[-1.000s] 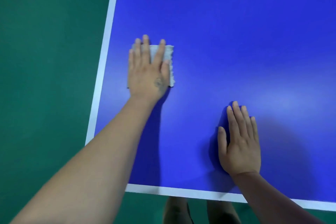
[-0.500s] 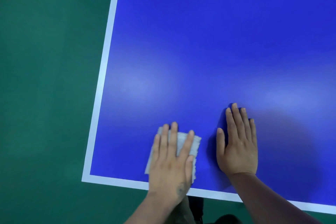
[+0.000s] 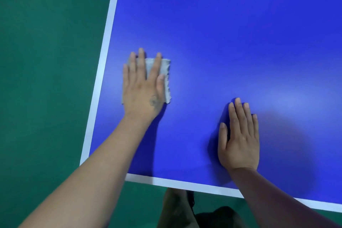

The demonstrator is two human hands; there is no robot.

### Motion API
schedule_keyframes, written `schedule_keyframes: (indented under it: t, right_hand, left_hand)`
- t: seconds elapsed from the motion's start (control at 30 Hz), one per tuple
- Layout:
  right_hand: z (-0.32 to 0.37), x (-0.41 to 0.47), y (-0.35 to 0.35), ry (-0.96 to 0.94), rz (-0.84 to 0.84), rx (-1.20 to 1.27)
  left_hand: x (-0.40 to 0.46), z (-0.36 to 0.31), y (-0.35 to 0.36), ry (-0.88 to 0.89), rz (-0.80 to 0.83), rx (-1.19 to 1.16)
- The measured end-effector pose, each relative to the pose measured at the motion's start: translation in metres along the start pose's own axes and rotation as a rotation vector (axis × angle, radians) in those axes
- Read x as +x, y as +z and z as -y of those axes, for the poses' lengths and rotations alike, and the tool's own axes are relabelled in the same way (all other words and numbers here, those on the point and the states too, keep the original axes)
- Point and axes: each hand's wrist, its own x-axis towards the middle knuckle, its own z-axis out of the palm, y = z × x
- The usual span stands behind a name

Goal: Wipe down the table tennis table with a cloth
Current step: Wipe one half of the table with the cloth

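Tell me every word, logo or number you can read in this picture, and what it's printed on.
None: no readable text shows anywhere.
The blue table carries only its white edge lines, no brand or number.
The grey cloth under the left hand is plain.
A small dark mark on the back of the left hand is too blurred to read as anything.
The right hand and the green floor bear nothing.

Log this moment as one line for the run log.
left hand flat, pressing cloth near table left edge | right hand flat on table
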Motion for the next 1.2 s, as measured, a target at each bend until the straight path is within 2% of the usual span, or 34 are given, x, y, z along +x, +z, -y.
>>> schedule_keyframes:
  t: [0.17, 0.33, 0.5, 0.67, 0.8, 0.9, 1.07, 1.2]
  right_hand:
    - [-0.001, -0.001, 0.0, -0.005, -0.011, 0.002]
    - [0.0, 0.0, -0.001, -0.009, 0.002, -0.004]
    - [-0.002, -0.001, 0.0, -0.019, 0.002, 0.002]
    - [-0.001, 0.003, -0.001, -0.02, 0.016, -0.015]
    - [0.0, 0.0, -0.001, -0.012, -0.019, -0.016]
    - [0.001, -0.001, -0.002, -0.017, -0.036, 0.024]
    - [0.002, -0.003, -0.003, -0.008, -0.037, 0.02]
    - [0.002, -0.003, -0.003, -0.001, -0.029, 0.003]
  left_hand:
    - [-0.131, 0.024, -0.007, -0.098, 0.06, 0.056]
    - [-0.22, -0.03, 0.01, 0.072, 0.163, 0.01]
    - [-0.19, -0.098, 0.026, 0.265, 0.134, -0.043]
    - [-0.114, -0.096, 0.027, 0.348, 0.073, -0.016]
    - [-0.061, -0.033, 0.017, 0.151, -0.031, 0.003]
    - [-0.056, 0.019, 0.005, -0.053, -0.027, 0.025]
    - [-0.138, 0.064, 0.003, -0.279, -0.094, 0.03]
    - [-0.218, 0.051, 0.012, -0.455, -0.142, 0.034]
